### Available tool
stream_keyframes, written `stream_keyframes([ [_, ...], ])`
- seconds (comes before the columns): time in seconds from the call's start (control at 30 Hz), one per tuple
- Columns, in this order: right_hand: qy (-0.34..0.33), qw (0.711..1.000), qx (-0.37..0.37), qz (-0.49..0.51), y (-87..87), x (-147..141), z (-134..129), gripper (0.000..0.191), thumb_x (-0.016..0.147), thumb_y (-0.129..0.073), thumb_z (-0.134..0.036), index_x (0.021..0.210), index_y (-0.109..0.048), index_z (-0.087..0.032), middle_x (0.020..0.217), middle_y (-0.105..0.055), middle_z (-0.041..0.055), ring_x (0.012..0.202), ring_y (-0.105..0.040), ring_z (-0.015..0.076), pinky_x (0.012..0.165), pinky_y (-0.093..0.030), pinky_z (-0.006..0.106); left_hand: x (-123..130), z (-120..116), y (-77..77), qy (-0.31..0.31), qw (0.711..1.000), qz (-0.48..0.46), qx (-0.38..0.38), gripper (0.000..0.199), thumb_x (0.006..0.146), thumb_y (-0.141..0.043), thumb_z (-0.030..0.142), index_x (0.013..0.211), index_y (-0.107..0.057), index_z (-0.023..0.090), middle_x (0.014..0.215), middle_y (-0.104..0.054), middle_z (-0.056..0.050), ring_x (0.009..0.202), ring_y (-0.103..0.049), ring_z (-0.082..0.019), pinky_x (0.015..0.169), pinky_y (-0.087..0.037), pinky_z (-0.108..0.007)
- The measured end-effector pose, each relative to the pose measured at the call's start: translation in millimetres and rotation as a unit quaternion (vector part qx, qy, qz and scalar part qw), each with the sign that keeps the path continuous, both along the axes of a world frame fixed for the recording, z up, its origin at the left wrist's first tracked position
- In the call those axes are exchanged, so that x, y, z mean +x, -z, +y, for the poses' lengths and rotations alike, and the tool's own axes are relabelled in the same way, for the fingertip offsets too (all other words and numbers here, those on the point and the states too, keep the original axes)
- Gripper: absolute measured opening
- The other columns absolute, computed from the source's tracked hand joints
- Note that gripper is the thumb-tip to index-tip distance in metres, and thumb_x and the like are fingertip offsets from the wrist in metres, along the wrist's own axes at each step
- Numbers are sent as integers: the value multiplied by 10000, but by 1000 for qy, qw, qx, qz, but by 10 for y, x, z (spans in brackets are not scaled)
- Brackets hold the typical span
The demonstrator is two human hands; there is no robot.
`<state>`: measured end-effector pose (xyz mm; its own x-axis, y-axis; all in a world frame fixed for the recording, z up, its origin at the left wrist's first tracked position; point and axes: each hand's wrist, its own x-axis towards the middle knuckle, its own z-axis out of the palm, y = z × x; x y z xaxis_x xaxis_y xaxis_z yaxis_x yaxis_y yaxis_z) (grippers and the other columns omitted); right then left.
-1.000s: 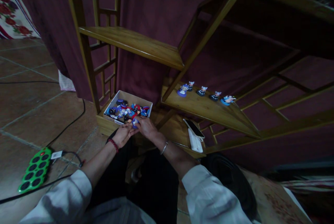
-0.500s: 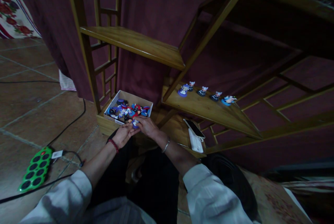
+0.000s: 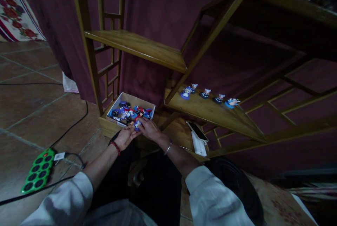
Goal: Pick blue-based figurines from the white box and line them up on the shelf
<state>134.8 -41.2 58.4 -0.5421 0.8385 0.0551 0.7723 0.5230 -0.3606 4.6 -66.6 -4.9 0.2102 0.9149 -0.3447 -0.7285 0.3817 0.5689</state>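
Figurine [image 3: 138, 125] held by left hand [image 3: 126, 137] and right hand [image 3: 149, 128] beside the near edge of an open-topped box [image 3: 138, 100].

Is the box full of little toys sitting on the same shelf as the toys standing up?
No, the box sits on the bottom board, while the standing toys are on a higher shelf.

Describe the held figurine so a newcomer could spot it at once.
On the base of the wooden shelving unit sits an open box of jumbled figurines. At its near edge, the left hand and right hand meet around one purple-and-white figurine. Only this one is held.
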Motion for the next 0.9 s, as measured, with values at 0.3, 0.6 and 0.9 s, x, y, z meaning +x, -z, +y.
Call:
stream_keyframes([
  [0.3, 73, 996, -44, 36, 63, 16, 37, 316, 782, -513, -217, 1097, -537, -215, 983, -627, 41, 876, -569, 158, 790, -417, 255, 37, 52, -24, 3, 1000, 14, -16, 91, 811, -468, 66, 778, -546, 99, 746, -644, -61, 724, -638, -135, 855, -482, -378],
  [0.6, 115, 991, -55, 46, 70, 46, 78, 274, 779, -520, -198, 1049, -566, -203, 981, -648, 42, 868, -589, 156, 771, -432, 237, 60, 67, -105, 24, 999, 22, -20, 114, 766, -512, 28, 790, -513, 139, 773, -639, -33, 738, -641, -132, 859, -474, -371],
  [0.9, 174, 982, -61, -39, 98, 161, 210, 281, 812, -471, -206, 1086, -537, -196, 1013, -634, 79, 915, -588, 178, 776, -415, 245, 97, 192, -4, -29, 966, 255, 40, 166, 721, -485, 33, 745, -609, 142, 723, -629, -40, 783, -602, -167, 913, -400, -394],
])
